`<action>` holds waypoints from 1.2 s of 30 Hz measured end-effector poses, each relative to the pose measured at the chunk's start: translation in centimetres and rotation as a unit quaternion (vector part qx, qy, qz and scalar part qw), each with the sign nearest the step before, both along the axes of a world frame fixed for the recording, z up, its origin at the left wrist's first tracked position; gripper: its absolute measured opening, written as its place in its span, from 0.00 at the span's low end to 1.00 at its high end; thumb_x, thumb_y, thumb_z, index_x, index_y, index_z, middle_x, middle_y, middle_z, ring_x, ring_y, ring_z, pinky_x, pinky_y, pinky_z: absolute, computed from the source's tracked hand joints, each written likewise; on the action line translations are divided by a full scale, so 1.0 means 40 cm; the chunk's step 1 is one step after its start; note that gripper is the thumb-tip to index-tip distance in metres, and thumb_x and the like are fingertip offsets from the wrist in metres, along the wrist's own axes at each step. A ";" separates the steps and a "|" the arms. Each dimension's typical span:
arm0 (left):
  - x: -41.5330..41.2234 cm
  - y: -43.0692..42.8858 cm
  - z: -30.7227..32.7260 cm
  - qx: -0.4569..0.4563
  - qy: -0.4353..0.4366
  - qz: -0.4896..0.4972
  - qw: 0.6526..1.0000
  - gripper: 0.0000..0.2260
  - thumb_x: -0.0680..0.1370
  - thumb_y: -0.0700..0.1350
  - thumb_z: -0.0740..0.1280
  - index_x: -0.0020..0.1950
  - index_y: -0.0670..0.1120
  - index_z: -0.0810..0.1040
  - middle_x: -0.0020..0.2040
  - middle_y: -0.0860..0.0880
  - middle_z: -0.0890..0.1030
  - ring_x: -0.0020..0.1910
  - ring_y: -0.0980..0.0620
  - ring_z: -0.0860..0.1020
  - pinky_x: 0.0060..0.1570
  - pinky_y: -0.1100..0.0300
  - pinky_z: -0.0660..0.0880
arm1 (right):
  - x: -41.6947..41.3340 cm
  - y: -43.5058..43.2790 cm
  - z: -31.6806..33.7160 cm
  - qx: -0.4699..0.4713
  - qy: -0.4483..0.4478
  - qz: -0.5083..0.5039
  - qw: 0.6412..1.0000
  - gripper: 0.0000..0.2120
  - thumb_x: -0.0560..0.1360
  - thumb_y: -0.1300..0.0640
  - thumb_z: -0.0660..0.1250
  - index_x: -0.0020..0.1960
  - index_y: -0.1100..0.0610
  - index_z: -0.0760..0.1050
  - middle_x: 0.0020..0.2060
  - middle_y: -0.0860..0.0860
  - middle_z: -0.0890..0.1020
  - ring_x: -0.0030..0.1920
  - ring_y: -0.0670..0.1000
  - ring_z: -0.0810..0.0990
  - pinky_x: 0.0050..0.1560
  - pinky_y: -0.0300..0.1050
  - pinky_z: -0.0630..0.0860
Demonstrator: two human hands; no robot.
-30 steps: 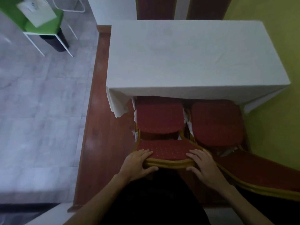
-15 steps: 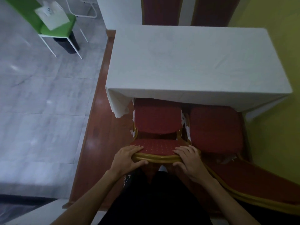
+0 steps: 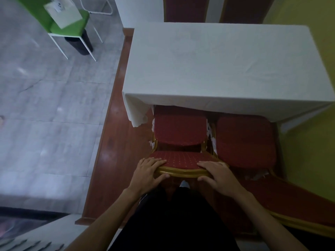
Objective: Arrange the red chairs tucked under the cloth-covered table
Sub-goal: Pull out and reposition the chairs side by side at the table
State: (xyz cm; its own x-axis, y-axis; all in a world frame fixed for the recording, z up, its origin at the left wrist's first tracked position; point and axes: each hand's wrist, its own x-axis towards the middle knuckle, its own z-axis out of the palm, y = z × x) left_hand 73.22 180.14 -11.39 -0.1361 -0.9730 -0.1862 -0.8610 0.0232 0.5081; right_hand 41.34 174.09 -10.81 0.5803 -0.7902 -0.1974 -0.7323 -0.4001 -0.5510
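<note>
Your left hand (image 3: 147, 173) has its fingers (image 3: 156, 162) laid over the top of the red backrest, thumb hooked under the gold frame rail: closed on the left chair (image 3: 179, 132). Your right hand (image 3: 218, 173) mirrors it, fingers (image 3: 208, 163) flat on the dotted red padding, thumb curled against the front of the rail, gripping the same backrest near its right corner.

Left chair: seat runs partway under the hanging white cloth, backrest toward you, upright.

Right chair (image 3: 245, 142): just beside the left one, gold frames close or touching, cannot tell which. Its seat also sits partly under the cloth edge; its backrest stretches away to your lower right.

Bench (image 3: 217, 66): covered in a white cloth, one corner of cloth drooping at the near left. It stands on a brown wooden platform (image 3: 116, 142), yellow wall on the right.

Farther left, grey tiled floor (image 3: 45, 105). A green chair (image 3: 70, 28) with white legs stands well apart at top left, a pale paper lying on its seat.
</note>
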 end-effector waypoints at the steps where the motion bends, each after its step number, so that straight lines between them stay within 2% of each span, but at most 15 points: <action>1: -0.001 0.000 0.000 0.002 -0.003 -0.003 1.000 0.31 0.76 0.73 0.54 0.70 0.56 0.73 0.66 0.55 0.76 0.67 0.53 0.71 0.70 0.48 0.62 | 0.000 -0.002 0.003 0.009 0.008 0.004 1.000 0.34 0.76 0.26 0.52 0.72 0.45 0.70 0.69 0.40 0.74 0.70 0.43 0.70 0.70 0.50 0.65; 5: -0.004 0.003 0.007 0.029 -0.027 -0.028 0.999 0.33 0.76 0.73 0.51 0.75 0.56 0.67 0.72 0.53 0.71 0.72 0.50 0.65 0.74 0.45 0.55 | 0.000 0.020 0.003 0.009 0.056 -0.011 0.998 0.35 0.77 0.27 0.50 0.78 0.45 0.62 0.75 0.44 0.66 0.75 0.47 0.64 0.74 0.52 0.60; 8: -0.018 0.019 0.010 0.033 -0.041 -0.024 0.998 0.31 0.78 0.70 0.50 0.77 0.55 0.63 0.75 0.51 0.68 0.75 0.47 0.61 0.75 0.41 0.51 | 0.007 0.062 0.001 -0.017 0.062 -0.039 0.997 0.30 0.81 0.33 0.48 0.79 0.43 0.59 0.76 0.47 0.66 0.75 0.50 0.64 0.73 0.54 0.61; 11: -0.040 0.036 0.003 0.024 -0.049 -0.007 0.998 0.30 0.80 0.67 0.50 0.77 0.53 0.62 0.75 0.48 0.67 0.76 0.43 0.60 0.74 0.37 0.53 | 0.011 0.079 0.006 -0.037 0.070 -0.047 0.996 0.25 0.83 0.38 0.47 0.78 0.41 0.58 0.74 0.47 0.70 0.73 0.51 0.67 0.71 0.56 0.64; 15: -0.044 0.038 -0.006 -0.002 -0.054 0.004 0.999 0.27 0.80 0.66 0.51 0.73 0.53 0.67 0.71 0.48 0.72 0.73 0.43 0.65 0.71 0.35 0.59 | 0.023 0.079 0.018 -0.036 0.077 -0.057 0.995 0.25 0.84 0.39 0.44 0.78 0.42 0.60 0.69 0.45 0.74 0.70 0.50 0.69 0.70 0.58 0.63; 19: -0.038 0.034 -0.008 0.002 -0.066 -0.002 0.998 0.27 0.80 0.66 0.52 0.73 0.53 0.69 0.73 0.48 0.71 0.75 0.44 0.63 0.73 0.38 0.56 | 0.027 0.085 0.014 -0.025 0.078 -0.067 0.994 0.24 0.84 0.39 0.45 0.78 0.41 0.59 0.70 0.45 0.72 0.71 0.51 0.68 0.72 0.60 0.60; 25: -0.033 0.032 0.001 0.025 -0.065 -0.008 0.998 0.28 0.80 0.67 0.50 0.76 0.55 0.63 0.77 0.47 0.64 0.77 0.44 0.58 0.75 0.42 0.51 | 0.036 0.092 0.009 -0.024 0.091 -0.077 0.993 0.24 0.83 0.40 0.47 0.78 0.41 0.58 0.70 0.45 0.72 0.71 0.53 0.68 0.72 0.61 0.59; 36: -0.023 0.036 0.019 0.044 -0.071 0.000 0.997 0.28 0.80 0.67 0.49 0.74 0.54 0.66 0.76 0.45 0.66 0.75 0.42 0.63 0.73 0.39 0.58 | 0.065 0.106 0.021 -0.034 0.104 -0.077 0.991 0.24 0.83 0.40 0.48 0.78 0.42 0.60 0.68 0.45 0.74 0.70 0.55 0.70 0.70 0.64 0.63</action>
State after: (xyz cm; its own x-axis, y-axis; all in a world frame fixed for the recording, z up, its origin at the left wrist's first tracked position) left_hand 72.31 181.59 -10.65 -0.1027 -0.9520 -0.2885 -0.9240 -0.0161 0.3821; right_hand 43.94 178.34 -9.97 0.4046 -0.8812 -0.2443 -0.8824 -0.3060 -0.3575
